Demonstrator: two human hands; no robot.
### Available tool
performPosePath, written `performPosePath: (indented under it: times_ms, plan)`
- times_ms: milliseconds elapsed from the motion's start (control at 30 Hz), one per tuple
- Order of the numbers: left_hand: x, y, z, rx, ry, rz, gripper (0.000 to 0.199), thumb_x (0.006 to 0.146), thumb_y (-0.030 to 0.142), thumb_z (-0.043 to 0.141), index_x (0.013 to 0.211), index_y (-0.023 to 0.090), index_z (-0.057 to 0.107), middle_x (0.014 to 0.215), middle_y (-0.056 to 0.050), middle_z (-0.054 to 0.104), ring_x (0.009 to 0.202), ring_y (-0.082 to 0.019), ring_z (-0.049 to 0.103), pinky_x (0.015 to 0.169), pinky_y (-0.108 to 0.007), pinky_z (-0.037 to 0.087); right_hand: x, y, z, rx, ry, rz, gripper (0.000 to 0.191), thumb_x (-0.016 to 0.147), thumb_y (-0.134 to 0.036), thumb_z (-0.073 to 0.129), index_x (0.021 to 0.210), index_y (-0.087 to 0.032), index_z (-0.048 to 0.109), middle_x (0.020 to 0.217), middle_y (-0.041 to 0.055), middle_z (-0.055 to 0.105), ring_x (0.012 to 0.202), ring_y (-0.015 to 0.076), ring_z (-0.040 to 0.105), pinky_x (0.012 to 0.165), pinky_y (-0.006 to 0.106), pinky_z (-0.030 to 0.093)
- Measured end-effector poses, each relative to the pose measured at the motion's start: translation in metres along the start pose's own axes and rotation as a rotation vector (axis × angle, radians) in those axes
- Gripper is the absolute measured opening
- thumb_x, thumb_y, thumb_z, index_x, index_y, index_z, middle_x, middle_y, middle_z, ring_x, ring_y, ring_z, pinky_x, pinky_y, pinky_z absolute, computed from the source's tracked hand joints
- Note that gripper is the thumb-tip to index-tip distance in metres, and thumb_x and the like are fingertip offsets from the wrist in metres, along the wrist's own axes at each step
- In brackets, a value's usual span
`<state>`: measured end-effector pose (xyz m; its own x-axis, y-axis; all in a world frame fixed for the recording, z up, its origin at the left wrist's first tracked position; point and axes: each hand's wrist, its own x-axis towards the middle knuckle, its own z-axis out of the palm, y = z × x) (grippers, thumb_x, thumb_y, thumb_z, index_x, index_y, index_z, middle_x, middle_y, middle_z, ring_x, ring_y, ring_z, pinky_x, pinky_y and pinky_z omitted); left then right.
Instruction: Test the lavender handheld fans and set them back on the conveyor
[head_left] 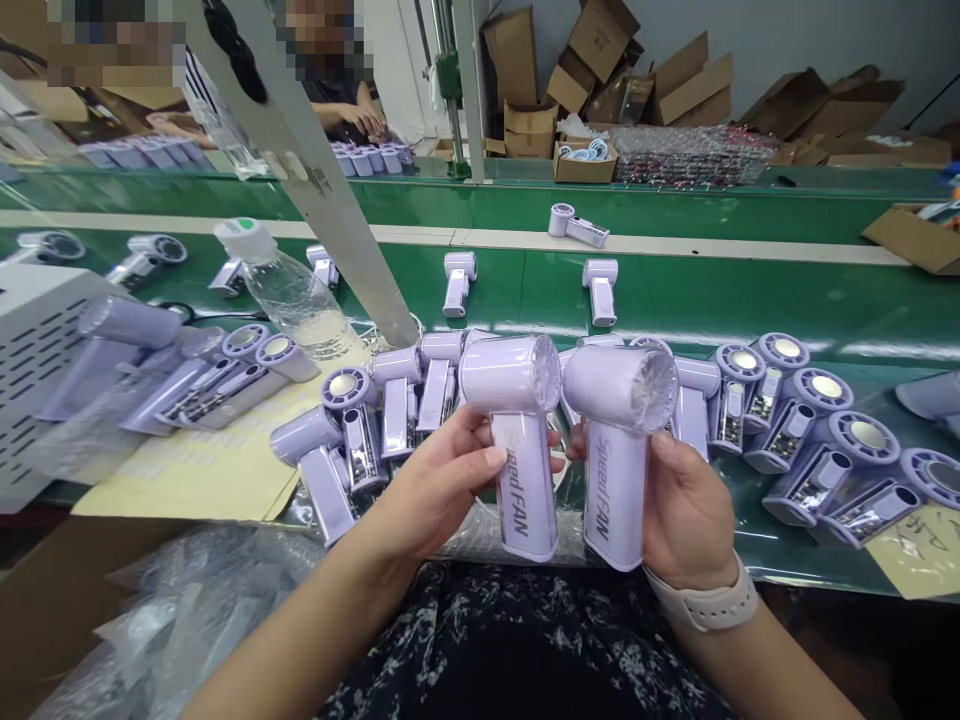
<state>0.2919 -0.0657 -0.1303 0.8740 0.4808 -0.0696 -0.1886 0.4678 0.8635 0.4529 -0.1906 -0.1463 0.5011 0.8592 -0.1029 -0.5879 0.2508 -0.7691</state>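
Note:
My left hand [442, 480] is closed around the handle of a lilac handheld fan [525, 490], held upright with "Speed FAN" lettering facing me. Beside it, my right hand [694, 510] grips a second lilac handheld fan [616, 490] with the same lettering. Their round heads nearly meet, both pointing to the right. Behind the two fans, more lilac fans lie in a row on the green bench. To the right sits a cluster of open-backed fans [795, 430], their inner parts showing. Another fan [315, 470] rests left of my left hand.
A plastic bottle [289, 290] stands at left near a slanted metal post [315, 190] and a white vented box [45, 390]. Fans lie spaced along the green belt [525, 290]. Plastic bags [202, 610] fill a carton at lower left. Across the line, people handle fans; cartons [600, 50] are piled behind.

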Motion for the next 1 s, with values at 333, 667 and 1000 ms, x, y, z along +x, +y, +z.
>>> performPosePath:
  times_ms: [333,667,1000]
  plan:
    - [0.005,-0.007,-0.006,0.111,-0.021,0.027,0.048,0.077,0.044,0.086,0.102,0.021,0.053,0.096,-0.007,0.08,0.083,-0.023,0.077,0.07,-0.03,0.057,0.004,0.009,0.004,0.008,0.099,0.019,0.03,0.095,-0.035,0.057,0.123,-0.031,0.064,0.089,0.0031,0.078,0.082,0.0238,0.075,0.077,0.042,0.064]
    - [0.004,-0.004,-0.006,0.187,0.012,-0.008,0.05,0.076,0.045,0.085,0.104,0.02,0.052,0.102,-0.011,0.077,0.09,-0.025,0.075,0.077,-0.035,0.057,0.005,0.017,0.0,-0.012,0.149,0.0,0.023,0.094,-0.029,0.055,0.111,-0.027,0.071,0.093,0.0042,0.079,0.083,0.0248,0.075,0.073,0.041,0.065]
    - [-0.008,-0.001,-0.013,0.894,0.025,0.712,0.016,0.09,0.022,0.067,0.103,0.026,0.076,0.123,-0.009,0.077,0.129,-0.03,0.064,0.124,-0.056,0.026,-0.017,-0.009,-0.012,-0.764,-0.404,-0.599,0.051,0.083,-0.024,0.081,0.129,-0.037,0.062,0.145,0.0048,0.062,0.141,0.0348,0.05,0.12,0.058,0.034]
